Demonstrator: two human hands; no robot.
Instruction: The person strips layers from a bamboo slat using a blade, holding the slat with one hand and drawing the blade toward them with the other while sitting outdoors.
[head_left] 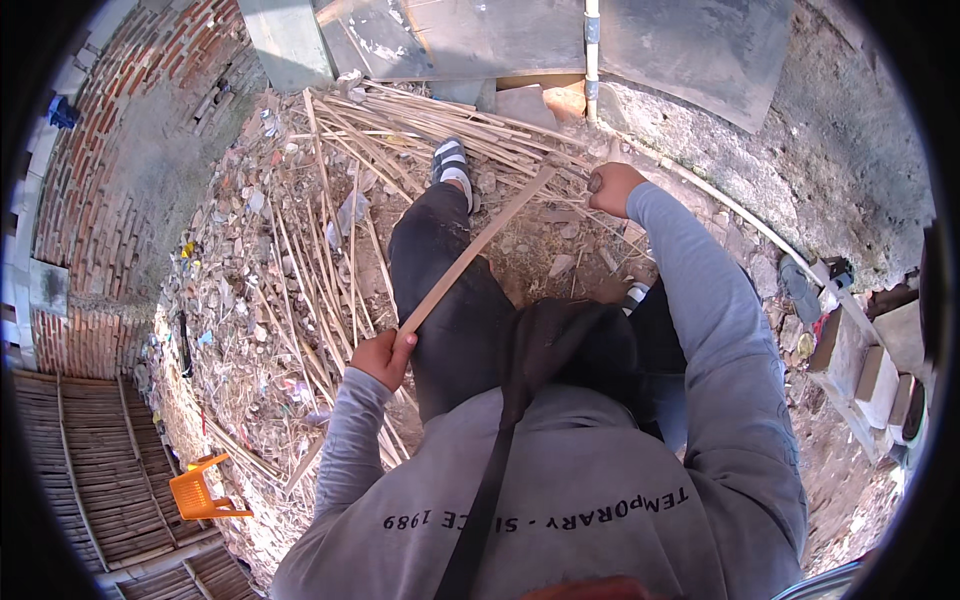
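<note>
My left hand is closed around the lower end of a flat bamboo strip. The strip slants up and to the right across my left leg, and its far end lies near my right hand. Stretched farther forward, my right hand is curled closed. Something thin and dark shows at its fingers, but I cannot make out what it is. Beyond both hands, a pile of long, thin bamboo strips lies on the ground. More bamboo strips lie to the left of my leg.
Rubble and litter cover the ground at left. A brick wall rises there, with an orange plastic chair nearer. Grey panels and a white pipe stand ahead. Stacked blocks sit at right. My foot wears a striped sandal.
</note>
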